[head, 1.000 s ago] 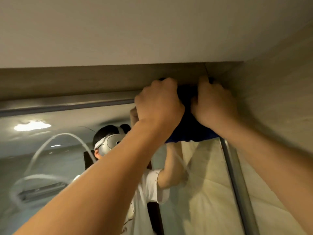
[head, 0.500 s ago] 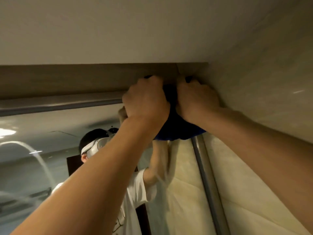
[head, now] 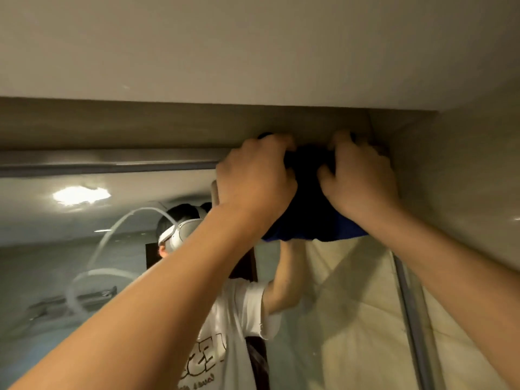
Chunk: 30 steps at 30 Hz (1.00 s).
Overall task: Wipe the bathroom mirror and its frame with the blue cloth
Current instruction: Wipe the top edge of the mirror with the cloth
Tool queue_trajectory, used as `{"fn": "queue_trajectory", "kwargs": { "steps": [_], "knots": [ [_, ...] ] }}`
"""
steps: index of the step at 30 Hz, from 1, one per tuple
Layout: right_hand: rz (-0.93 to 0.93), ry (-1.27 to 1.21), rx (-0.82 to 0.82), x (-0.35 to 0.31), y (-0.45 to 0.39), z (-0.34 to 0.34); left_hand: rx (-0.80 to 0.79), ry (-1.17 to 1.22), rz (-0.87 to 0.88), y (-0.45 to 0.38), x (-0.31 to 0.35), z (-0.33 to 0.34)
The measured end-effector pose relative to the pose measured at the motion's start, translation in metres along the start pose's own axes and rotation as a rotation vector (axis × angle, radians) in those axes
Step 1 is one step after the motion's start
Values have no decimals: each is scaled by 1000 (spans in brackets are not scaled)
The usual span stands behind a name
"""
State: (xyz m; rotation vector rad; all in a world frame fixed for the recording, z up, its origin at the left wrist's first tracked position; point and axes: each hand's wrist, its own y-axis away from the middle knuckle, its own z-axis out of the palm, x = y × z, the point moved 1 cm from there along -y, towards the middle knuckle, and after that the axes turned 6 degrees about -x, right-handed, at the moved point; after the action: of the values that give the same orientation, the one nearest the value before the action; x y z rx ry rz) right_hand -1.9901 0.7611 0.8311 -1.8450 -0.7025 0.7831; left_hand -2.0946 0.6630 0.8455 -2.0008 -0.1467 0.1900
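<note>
Reaching up: two bare forearms are rising from the bottom edge toward the mirror's top right corner.
Left hand [head: 254,178]: its fingers are curling over the cloth's left part, grasping it and pressing it against the top frame.
Right hand [head: 358,180]: its fingers are curling over the cloth's right part, grasping it close against the side wall.
Cloth [head: 306,209]: dark blue and bunched, it is sitting between the two hands at the corner, with its lower edge hanging down over the glass.
Frame [head: 112,161]: a grey metal bar is running along the top of the glass to the left hand; a second bar is running down the right side, beside the wall.
Mirror [head: 56,249]: the glass is showing curved white smears at the left, a ceiling light, and the person in a white shirt and white headset with arms raised.
Wall [head: 464,178]: beige tile is meeting the frame on the right.
Ceiling [head: 253,46]: a plain pale surface is spreading above.
</note>
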Motion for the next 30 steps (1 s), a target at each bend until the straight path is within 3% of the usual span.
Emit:
{"fn": "queue_trajectory", "kwargs": {
  "steps": [4, 12, 21, 30],
  "knots": [
    [-86, -168, 16, -48, 8, 3, 58, -32, -17, 19, -51, -26],
    [-154, -102, 152, -146, 31, 23, 100, -79, -168, 53, -114, -89],
    [-354, -54, -50, -127, 17, 7, 219, -118, -234, 58, -92, -70],
    [-201, 2, -127, -35, -2, -7, 116, -110, -122, 18, -24, -20]
  ]
}}
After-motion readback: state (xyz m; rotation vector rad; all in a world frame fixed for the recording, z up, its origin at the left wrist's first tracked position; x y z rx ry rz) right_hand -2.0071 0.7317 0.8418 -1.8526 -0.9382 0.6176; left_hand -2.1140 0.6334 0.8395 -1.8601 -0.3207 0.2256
